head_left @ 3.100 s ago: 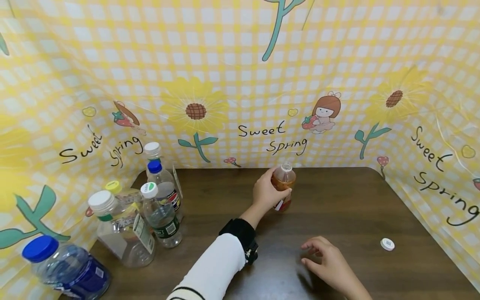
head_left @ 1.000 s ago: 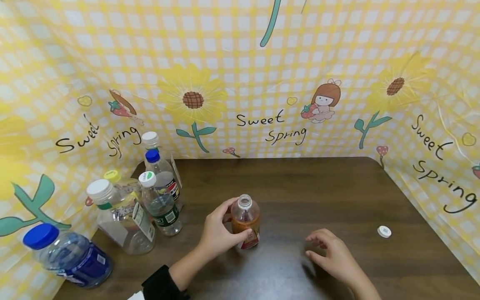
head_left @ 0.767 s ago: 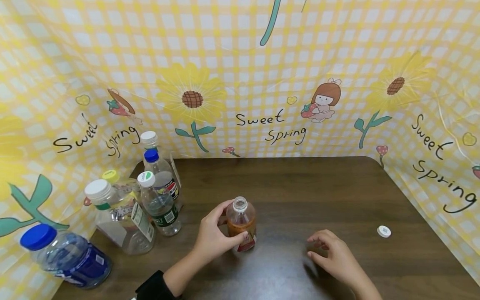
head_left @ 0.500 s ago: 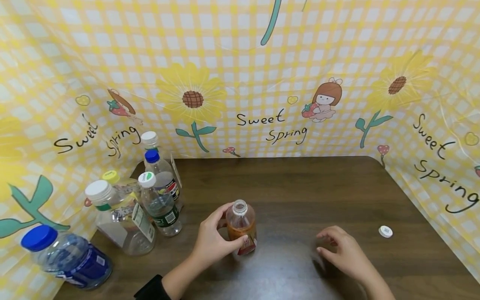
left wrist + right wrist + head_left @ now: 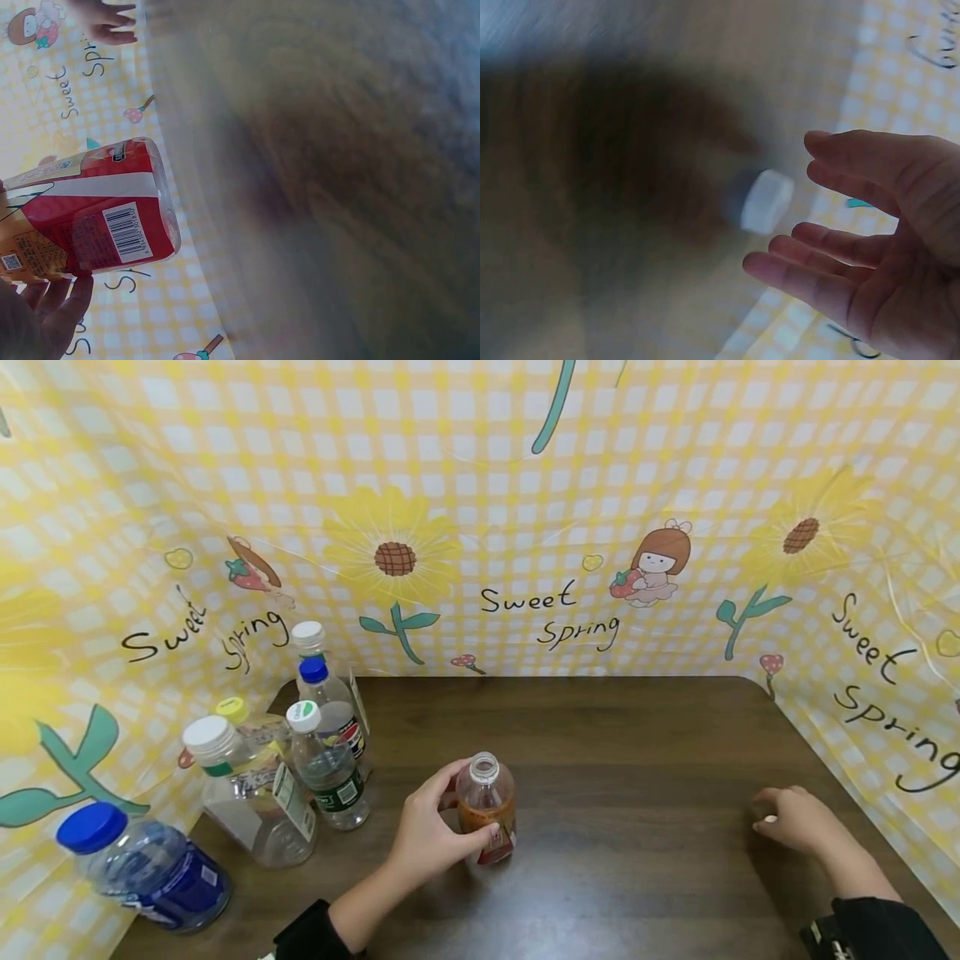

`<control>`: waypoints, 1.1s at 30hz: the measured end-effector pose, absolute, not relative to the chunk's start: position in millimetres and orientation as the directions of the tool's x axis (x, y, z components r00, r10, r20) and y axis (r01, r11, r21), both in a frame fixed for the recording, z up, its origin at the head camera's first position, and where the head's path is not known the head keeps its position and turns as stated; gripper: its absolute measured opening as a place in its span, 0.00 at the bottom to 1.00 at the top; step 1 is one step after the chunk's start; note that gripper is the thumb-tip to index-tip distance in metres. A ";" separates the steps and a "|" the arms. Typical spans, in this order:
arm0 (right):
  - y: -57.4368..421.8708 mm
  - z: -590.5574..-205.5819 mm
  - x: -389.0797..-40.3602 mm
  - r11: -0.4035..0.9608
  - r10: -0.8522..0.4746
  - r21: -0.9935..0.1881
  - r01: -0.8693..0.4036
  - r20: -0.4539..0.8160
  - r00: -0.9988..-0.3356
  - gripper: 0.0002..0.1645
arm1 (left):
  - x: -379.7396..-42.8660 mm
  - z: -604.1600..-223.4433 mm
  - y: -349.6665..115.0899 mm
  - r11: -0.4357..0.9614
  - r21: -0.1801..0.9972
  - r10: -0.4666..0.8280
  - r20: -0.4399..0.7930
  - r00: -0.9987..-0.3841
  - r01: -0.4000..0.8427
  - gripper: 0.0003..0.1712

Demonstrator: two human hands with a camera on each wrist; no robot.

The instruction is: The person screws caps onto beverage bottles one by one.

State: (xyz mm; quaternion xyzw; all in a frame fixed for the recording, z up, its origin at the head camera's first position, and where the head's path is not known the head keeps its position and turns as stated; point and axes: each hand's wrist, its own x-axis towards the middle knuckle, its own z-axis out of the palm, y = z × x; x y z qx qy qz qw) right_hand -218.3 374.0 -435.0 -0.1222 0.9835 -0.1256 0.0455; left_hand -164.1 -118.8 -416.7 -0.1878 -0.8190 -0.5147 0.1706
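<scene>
In the head view my left hand [image 5: 435, 831] grips a clear bottle [image 5: 486, 802] around its body, thumb on the near side. The bottle is upright, its mouth uncapped, with an orange and red label. Its barcode side [image 5: 112, 217] faces the left wrist camera, with fingertips beneath it in that view. At the right of the table my right hand [image 5: 798, 818] reaches down over a white bottle cap [image 5: 767, 202]. The right wrist view shows that cap on the table just beyond the parted, relaxed fingers [image 5: 817, 289]. In the head view the hand covers most of it.
A group of capped, clear bottles stands at the left: a blue-labelled bottle [image 5: 180, 881], a wide white-capped bottle [image 5: 255, 802], a green-labelled bottle [image 5: 330, 772] and others behind. A yellow checked cloth [image 5: 465, 527] rises along the back and sides of the dark wooden table [image 5: 600, 735].
My left hand brought the bottle from the back of the table toward me and leftward, then held it still. Recently my right hand moved right, from the middle to over the cap.
</scene>
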 end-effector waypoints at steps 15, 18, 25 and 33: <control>363.1 -439.0 -227.3 0.913 -0.301 -0.302 -0.276 -0.038 -0.953 0.07 | -167.5 -415.9 -116.9 0.384 0.795 0.139 0.453 -0.880 0.470 0.43; 340.8 -426.9 -233.8 0.874 -0.388 -0.308 -0.376 0.025 -0.921 0.06 | -171.5 -415.4 -115.3 0.382 0.792 0.148 0.456 -0.878 0.476 0.43; 262.6 -369.6 -242.5 0.667 -0.649 -0.278 -0.691 0.237 -0.723 0.09 | -179.6 -406.6 -105.6 0.407 0.780 0.189 0.438 -0.879 0.476 0.43; 174.1 -275.7 -233.4 0.390 -0.820 -0.272 -0.880 0.332 -0.467 0.12 | -185.5 -395.0 -95.3 0.405 0.780 0.216 0.426 -0.879 0.477 0.43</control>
